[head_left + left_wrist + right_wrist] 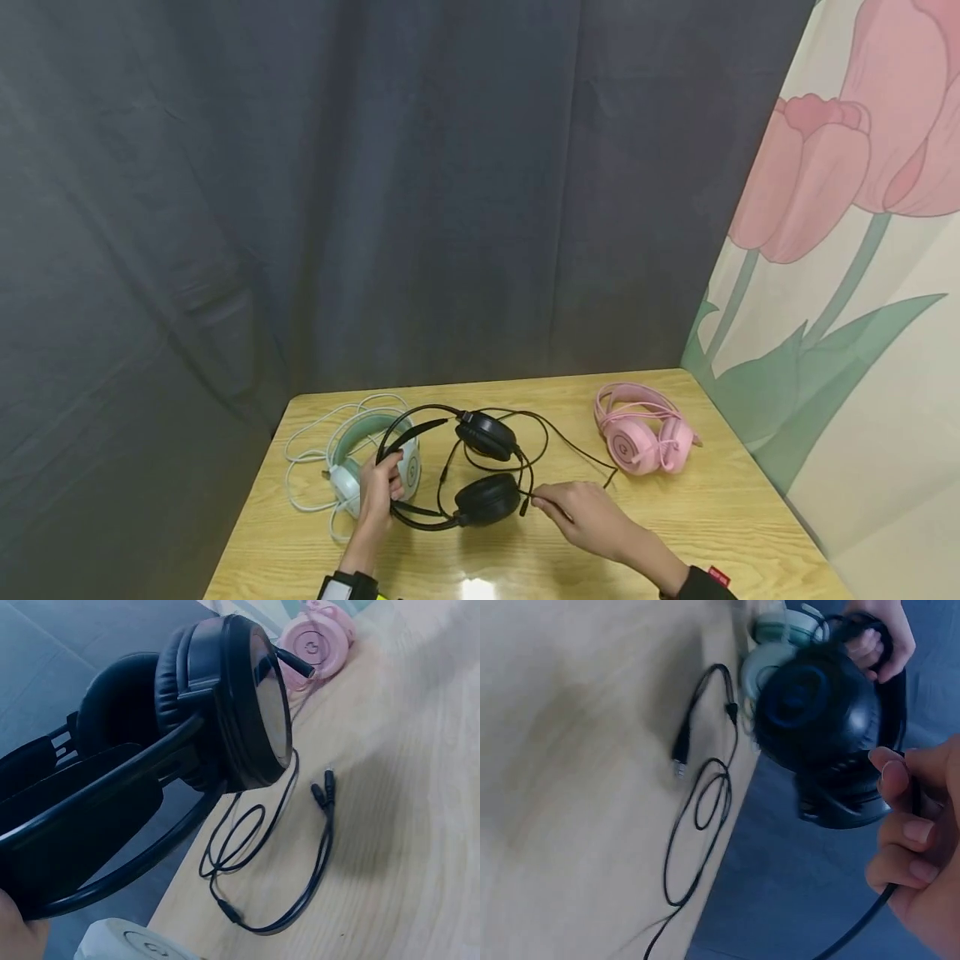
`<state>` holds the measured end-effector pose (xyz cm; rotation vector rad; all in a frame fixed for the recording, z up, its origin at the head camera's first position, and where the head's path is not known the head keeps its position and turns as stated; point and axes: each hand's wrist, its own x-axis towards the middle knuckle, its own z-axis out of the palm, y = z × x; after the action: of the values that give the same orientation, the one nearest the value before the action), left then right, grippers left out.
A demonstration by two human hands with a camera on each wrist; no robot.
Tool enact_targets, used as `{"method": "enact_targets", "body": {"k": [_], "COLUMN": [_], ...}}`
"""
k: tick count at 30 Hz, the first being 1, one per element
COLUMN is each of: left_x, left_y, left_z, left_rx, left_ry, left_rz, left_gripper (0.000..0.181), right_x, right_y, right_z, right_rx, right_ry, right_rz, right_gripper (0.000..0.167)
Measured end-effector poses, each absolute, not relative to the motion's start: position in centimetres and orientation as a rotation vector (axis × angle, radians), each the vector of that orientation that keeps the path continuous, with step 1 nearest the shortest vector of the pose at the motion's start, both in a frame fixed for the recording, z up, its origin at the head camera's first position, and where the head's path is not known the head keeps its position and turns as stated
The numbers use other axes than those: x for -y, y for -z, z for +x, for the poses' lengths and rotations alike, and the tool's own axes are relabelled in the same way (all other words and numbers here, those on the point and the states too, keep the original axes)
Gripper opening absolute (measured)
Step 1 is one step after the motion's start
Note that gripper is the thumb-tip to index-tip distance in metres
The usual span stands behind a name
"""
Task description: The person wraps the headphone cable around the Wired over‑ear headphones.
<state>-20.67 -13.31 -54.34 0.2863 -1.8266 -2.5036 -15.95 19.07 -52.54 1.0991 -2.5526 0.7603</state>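
My left hand (377,490) grips the headband of a black headset (487,500), holding it above the table with both ear cups toward the right. A short microphone boom (296,662) juts from one ear cup in the left wrist view. Thumb and fingers of my right hand (588,518) pinch the headset's black cable (868,916) just right of the ear cups. Loose loops of that cable lie on the tabletop, with plugs (328,787) at one end. Behind my left hand lies a mint-and-white headset (410,468), partly hidden.
A pink headset (632,446), its cord wound about it, lies at the back right of the wooden table (720,500). White cord loops (296,483) spread at the left. A dark curtain (450,208) hangs behind, and a tulip-patterned wall covering (862,375) stands at right.
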Motion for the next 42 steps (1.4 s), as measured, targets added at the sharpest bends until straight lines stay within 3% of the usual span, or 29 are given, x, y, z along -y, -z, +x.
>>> {"method": "enact_targets", "body": {"k": [9, 14, 18, 23, 29, 33, 36, 40, 42], "left_x": [12.3, 12.2, 11.9, 11.3, 11.2, 11.2, 11.2, 11.0, 10.9], "left_y": [54.8, 54.6, 54.4, 54.2, 54.3, 54.2, 54.2, 54.2, 54.3], "left_z": [-20.5, -20.3, -20.3, -20.3, -20.4, -20.3, -20.2, -20.2, -20.1], "left_rx": [1.987, 2.013, 1.974, 1.973, 1.994, 1.991, 2.011, 2.046, 2.049], "left_ry": [2.457, 2.529, 2.618, 2.681, 2.696, 2.702, 2.688, 2.689, 2.699], "left_rz": [0.236, 0.182, 0.138, 0.043, -0.049, -0.067, -0.079, -0.105, -0.112], "left_gripper": [0.023, 0.024, 0.021, 0.021, 0.02, 0.017, 0.017, 0.016, 0.015], "right_x": [-17.6, -16.9, -16.2, -15.3, -15.6, -16.2, -16.4, -16.5, -16.6], "right_y": [51.3, 50.5, 49.7, 49.3, 49.1, 49.3, 49.4, 49.6, 49.6], "right_z": [-18.7, -20.3, -21.3, -22.3, -23.2, -23.4, -23.5, -23.8, -24.0], "right_rx": [2.301, 2.143, 2.063, 2.035, 2.081, 2.125, 2.147, 2.174, 2.198], "right_ry": [-0.551, -0.431, -0.308, -0.236, -0.327, -0.413, -0.447, -0.511, -0.558], "right_rz": [1.193, 1.255, 1.311, 1.358, 1.375, 1.341, 1.265, 1.165, 1.15], "right_gripper": [0.001, 0.011, 0.004, 0.021, 0.003, 0.017, 0.009, 0.033, 0.032]}}
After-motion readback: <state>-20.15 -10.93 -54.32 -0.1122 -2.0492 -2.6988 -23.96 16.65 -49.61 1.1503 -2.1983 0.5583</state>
